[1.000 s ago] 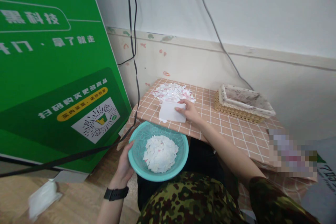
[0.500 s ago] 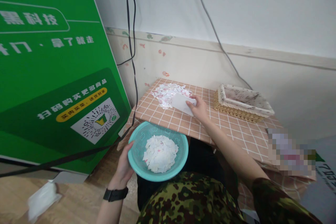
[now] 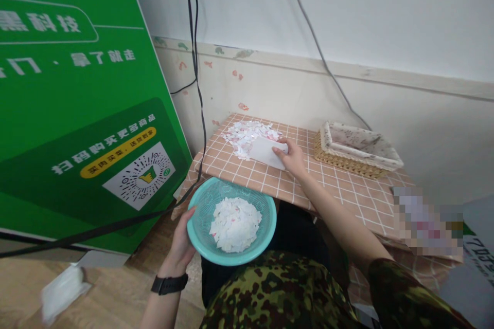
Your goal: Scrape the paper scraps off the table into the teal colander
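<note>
My left hand (image 3: 184, 239) grips the left rim of a turquoise plastic colander (image 3: 266, 239), which sits just below the table's front edge. A heap of white paper scraps (image 3: 236, 225) with a few pink bits lies in the colander. Over the tabletop, my right hand (image 3: 290, 157) pinches a flat white card (image 3: 267, 151) between thumb and fingers. The card's left edge meets a spread pile of small paper scraps (image 3: 247, 132), white with some pink, near the table's back left corner.
A brown checked cloth covers the table (image 3: 332, 180). At its right stands a wicker basket (image 3: 355, 151) with a fabric lining. Black cables (image 3: 201, 113) hang at the left, beside a green printed cabinet (image 3: 116, 113). A white plastic bag (image 3: 64, 290) lies on the floor.
The card has shifted very slightly left against the scrap pile, in my right hand. The colander stays in my left hand, and the view has tilted a little.
</note>
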The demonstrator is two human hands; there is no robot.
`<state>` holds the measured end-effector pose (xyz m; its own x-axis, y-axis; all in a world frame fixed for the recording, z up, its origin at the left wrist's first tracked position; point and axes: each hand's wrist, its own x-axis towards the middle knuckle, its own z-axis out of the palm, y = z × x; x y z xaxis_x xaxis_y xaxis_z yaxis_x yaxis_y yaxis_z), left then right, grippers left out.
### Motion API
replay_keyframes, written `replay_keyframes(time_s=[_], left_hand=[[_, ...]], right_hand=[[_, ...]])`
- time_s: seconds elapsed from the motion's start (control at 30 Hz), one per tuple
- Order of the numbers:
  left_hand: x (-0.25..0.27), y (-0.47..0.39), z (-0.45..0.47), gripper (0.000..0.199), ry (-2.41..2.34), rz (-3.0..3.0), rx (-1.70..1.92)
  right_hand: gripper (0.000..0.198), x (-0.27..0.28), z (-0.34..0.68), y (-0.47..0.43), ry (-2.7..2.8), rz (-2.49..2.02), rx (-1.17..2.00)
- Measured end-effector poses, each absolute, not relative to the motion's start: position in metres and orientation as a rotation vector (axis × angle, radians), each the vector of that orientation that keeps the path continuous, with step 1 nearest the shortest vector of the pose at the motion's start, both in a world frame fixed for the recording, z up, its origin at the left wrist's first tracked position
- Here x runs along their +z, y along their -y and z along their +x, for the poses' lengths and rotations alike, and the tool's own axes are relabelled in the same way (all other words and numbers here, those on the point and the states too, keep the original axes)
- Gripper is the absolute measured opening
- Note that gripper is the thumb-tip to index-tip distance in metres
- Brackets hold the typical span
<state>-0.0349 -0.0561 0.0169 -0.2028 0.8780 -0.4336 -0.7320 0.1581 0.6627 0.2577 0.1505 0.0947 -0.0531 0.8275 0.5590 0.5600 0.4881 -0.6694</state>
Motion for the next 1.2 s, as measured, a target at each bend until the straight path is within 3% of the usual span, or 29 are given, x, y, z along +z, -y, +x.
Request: replay_keyframes(time_s=[1.2], left_hand=[[0.013, 0.055, -0.035, 0.025, -1.028, 0.181, 1.449]], right_hand=[[0.027, 0.098, 0.248, -0.166, 1.822, -1.076, 0.447]])
